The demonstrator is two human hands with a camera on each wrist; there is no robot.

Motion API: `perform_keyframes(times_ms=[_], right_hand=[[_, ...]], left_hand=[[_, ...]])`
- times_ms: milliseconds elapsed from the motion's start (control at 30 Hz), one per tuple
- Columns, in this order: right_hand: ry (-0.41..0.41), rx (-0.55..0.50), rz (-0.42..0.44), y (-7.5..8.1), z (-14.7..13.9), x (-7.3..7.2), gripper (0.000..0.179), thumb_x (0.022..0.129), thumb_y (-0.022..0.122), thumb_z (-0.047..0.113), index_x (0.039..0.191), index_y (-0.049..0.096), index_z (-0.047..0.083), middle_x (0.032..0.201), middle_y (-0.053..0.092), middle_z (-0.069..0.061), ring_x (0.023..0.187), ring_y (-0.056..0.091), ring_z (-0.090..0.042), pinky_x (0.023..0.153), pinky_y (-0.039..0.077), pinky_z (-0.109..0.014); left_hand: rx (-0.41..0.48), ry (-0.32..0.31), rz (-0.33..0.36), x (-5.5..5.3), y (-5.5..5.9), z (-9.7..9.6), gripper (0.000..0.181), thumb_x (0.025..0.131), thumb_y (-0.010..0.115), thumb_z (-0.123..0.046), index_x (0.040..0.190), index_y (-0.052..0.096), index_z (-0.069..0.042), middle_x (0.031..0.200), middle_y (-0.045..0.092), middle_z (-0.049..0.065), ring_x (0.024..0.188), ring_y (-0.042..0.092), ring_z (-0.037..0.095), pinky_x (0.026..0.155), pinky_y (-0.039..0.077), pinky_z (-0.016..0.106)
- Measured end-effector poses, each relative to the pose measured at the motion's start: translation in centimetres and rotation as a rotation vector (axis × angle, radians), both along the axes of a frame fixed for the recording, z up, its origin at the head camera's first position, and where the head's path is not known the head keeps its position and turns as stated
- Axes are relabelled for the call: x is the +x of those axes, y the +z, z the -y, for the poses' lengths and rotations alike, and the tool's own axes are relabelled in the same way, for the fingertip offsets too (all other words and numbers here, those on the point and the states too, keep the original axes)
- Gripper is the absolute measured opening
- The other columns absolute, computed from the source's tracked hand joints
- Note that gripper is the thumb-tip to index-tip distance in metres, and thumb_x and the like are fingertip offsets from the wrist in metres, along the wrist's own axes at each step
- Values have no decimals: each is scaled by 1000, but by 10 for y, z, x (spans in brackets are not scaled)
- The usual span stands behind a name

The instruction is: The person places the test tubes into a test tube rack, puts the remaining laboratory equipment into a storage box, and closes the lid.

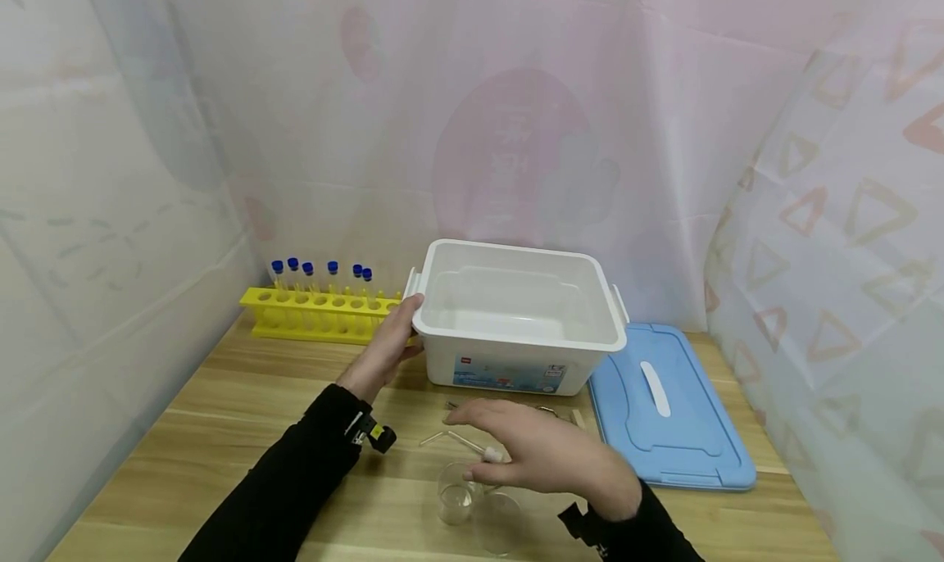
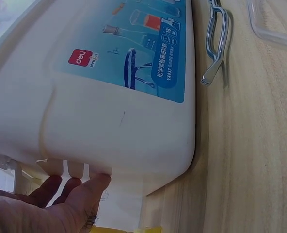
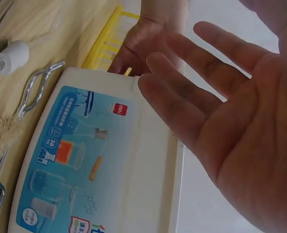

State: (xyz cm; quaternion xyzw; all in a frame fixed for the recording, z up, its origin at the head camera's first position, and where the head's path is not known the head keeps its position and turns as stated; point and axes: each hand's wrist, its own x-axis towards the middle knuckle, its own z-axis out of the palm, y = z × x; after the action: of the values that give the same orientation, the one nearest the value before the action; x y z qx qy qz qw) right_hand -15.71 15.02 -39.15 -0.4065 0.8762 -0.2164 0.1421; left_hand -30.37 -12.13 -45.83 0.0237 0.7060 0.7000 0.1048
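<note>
A white plastic storage box (image 1: 519, 353) with a blue label stands upright on the table, its open top showing a bare inside. My left hand (image 1: 387, 345) holds its left end by the side handle, the fingers tucked under the rim and against the wall in the left wrist view. My right hand (image 1: 546, 447) is in the air in front of the box, palm toward it and fingers spread, holding nothing. Beneath it are a glass beaker (image 1: 455, 503), a round clear dish (image 1: 498, 523) and a bent glass tube with a white stopper (image 1: 492, 455).
A yellow rack (image 1: 324, 301) with several blue-capped test tubes stands left of the box. To the right lies a blue lid (image 1: 664, 431) with a white handle. Metal tongs (image 3: 34, 90) and a bristle brush (image 3: 3, 136) lie along the front of the box. Fabric walls enclose the table.
</note>
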Motion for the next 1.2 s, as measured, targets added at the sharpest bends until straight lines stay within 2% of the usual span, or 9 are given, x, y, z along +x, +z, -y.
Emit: perform_keyframes(times_ms=[200,333,500,700,1000,1200], right_hand=[[78,19,73,-5,1,-3,52,113,81,39,161,67,24,164,69,9,151,66,-10,127,58,-33],[24,76,157,0,-7,-1,54,106,90,41,153,70,24,152,73,10,141,70,-8,120,60,-31],[-55,147,242,4,-13,3,46,93,100,28,129,71,22,129,77,9,124,73,-9,107,62,-28],[-42,204,191,-3,-8,0,35,91,98,15,115,72,18,110,75,6,98,67,-4,91,58,-23],[-27,220,183,-8,-8,-1,26,88,98,14,100,75,16,97,72,10,87,60,-2,83,53,-18],[-25,216,166,-9,-11,-3,18,96,92,9,92,77,19,92,71,15,82,57,5,80,54,-17]], left_hand=[[7,4,2,-1,0,-1,78,123,35,-62,182,40,-12,186,42,24,176,38,46,142,31,80],[10,4,2,-2,-1,-1,79,122,35,-62,181,41,-10,184,43,24,175,40,46,142,31,81],[6,7,2,-1,0,0,78,122,35,-62,179,43,-10,182,46,25,173,42,45,141,31,81],[-5,8,-5,0,1,-1,77,122,34,-63,178,44,-11,180,47,25,170,45,45,141,32,81],[1,1,-4,2,3,-1,77,122,35,-62,179,43,-11,180,47,25,170,45,44,141,32,81],[2,-2,-3,1,0,1,77,123,34,-61,181,40,-10,181,46,26,170,44,45,141,31,82]])
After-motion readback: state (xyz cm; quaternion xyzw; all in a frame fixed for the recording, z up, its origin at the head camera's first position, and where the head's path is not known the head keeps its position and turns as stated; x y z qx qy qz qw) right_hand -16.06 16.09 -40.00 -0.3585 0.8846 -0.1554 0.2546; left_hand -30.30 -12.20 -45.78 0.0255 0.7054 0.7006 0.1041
